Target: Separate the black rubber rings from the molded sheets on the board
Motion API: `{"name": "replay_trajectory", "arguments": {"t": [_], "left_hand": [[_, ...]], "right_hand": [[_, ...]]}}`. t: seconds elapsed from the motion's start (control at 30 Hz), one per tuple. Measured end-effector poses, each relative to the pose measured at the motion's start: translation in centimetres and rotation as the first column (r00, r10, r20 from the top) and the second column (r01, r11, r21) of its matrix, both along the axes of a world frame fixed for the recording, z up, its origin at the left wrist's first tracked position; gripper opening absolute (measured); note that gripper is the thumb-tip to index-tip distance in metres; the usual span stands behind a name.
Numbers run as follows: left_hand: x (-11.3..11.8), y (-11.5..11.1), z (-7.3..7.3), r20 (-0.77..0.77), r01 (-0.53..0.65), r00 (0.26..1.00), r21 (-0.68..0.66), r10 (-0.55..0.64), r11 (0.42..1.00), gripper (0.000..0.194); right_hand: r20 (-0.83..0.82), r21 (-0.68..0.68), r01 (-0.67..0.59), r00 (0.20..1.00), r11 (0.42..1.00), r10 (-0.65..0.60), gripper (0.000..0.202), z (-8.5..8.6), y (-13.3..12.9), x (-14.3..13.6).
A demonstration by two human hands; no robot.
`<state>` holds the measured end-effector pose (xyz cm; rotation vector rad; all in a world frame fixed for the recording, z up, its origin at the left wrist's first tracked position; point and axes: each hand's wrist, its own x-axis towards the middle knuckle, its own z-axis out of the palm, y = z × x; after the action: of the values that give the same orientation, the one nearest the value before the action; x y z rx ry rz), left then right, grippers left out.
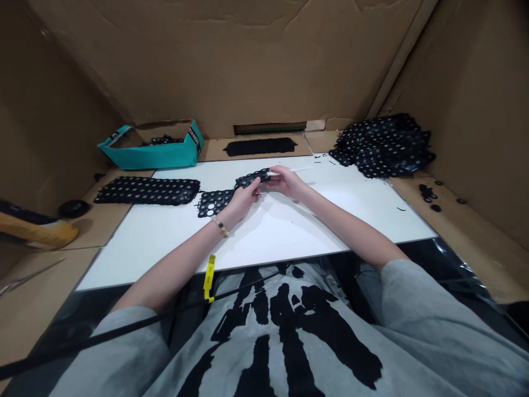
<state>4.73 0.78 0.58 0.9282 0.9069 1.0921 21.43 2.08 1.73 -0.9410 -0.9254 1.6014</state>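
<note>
My left hand [244, 199] is closed on a black rubber-looking sheet of rings [217, 202], its thumb pressed on top. Part of that sheet rests on the white board [314, 220], and its far end is lifted toward my right hand [286, 182]. Between the fingers of my right hand sits a slim white pen-like tool [303, 168], pointing out to the right. Its working tip is hidden at the sheet's edge. The fingertips of both hands are almost touching.
A teal box [155, 159] with black ring pieces stands back left, near a stacked ring sheet [149, 191]. A black strip [260, 146] lies at the back. Right: a big pile of ring sheets [382, 146] and loose rings [427, 193]. Left: a yellow bottle [49, 232]. Cardboard walls surround the board.
</note>
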Motion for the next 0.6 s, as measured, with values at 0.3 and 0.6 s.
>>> {"name": "replay_trajectory", "arguments": {"t": [0.3,0.6], "left_hand": [[-0.4,-0.5,-0.4,-0.43,0.097,0.902,0.102,-0.044,0.99,0.045],[-0.7,-0.5,-0.3,-0.718,0.408,0.686,0.244,-0.119,0.88,0.033]], "right_hand": [[0.053,0.072,0.005,0.999,0.997,-0.009,0.031,1.5,-1.1,-0.2],[0.086,0.263,0.133,0.983,0.956,-0.16,0.042,1.9,-1.1,-0.4]]}}
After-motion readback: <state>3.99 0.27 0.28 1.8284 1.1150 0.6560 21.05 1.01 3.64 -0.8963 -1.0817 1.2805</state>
